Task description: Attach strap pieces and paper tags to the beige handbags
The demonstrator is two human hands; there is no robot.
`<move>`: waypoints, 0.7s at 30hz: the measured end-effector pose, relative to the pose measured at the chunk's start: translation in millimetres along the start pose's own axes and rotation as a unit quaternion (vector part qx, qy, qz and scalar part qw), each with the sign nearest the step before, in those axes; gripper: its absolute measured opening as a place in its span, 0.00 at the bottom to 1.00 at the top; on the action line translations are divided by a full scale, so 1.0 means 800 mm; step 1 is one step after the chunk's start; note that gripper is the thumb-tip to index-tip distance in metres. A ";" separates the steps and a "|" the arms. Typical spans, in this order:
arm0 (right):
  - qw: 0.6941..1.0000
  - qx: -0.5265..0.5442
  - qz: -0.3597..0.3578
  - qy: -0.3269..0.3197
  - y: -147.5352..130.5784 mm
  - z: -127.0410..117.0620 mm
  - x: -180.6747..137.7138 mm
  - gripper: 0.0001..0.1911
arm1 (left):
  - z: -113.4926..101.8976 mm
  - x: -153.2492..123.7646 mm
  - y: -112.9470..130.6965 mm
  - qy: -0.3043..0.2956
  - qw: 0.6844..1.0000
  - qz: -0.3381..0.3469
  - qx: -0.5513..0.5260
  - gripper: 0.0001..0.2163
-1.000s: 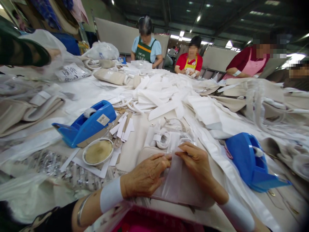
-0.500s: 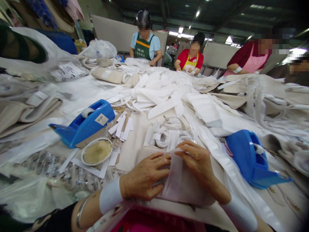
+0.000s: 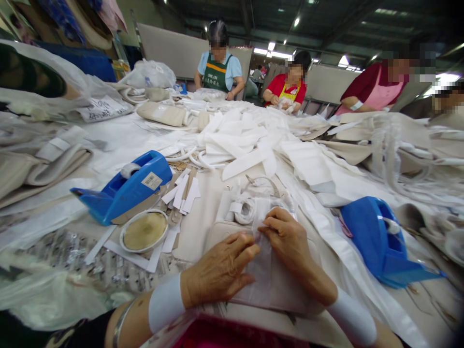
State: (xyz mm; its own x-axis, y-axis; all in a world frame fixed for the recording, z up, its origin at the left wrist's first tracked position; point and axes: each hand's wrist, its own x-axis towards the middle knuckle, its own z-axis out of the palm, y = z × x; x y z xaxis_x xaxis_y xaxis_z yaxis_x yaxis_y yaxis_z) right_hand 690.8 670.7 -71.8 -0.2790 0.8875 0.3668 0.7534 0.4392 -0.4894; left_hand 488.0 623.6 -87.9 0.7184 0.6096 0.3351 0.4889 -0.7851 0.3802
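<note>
A beige bag panel [image 3: 290, 290] lies flat in front of me, with a translucent plastic strip [image 3: 261, 270] running up its middle. My right hand [image 3: 290, 237] pinches the strip near its upper end between thumb and fingers. Beside it, my left hand [image 3: 221, 266] rests on the beige bag with bent fingertips at the strip's left edge and the thumb apart. Just above the hands sits a white-wrapped coiled strap [image 3: 245, 210], partly under clear plastic. A thin curved strap shows behind it.
Blue tape dispensers stand left [image 3: 123, 186] and right [image 3: 380, 241]. A round tub of yellowish paste [image 3: 145, 231] sits by paper strips [image 3: 184, 191]. White foam sheets [image 3: 242, 135] heap mid-table. Several co-workers, one in a green apron [image 3: 216, 72], stand across the table.
My right hand has shifted slightly down, its fingers closer to the strip. My left hand's fingers, flatter before, are now more bent at the strip's edge.
</note>
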 end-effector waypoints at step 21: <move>0.981 -0.167 0.053 -0.087 -0.005 -0.002 0.016 0.07 | 0.016 0.016 0.005 0.003 0.980 0.046 0.192 0.20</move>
State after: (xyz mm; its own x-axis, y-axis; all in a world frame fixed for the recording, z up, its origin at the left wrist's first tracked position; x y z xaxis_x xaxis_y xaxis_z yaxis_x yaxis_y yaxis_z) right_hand 685.2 680.0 -64.0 -0.2640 0.9487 0.1738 0.9286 0.2988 -0.2200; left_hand 505.4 626.7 -93.4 0.7663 0.5337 0.3577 0.5731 -0.8195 -0.0051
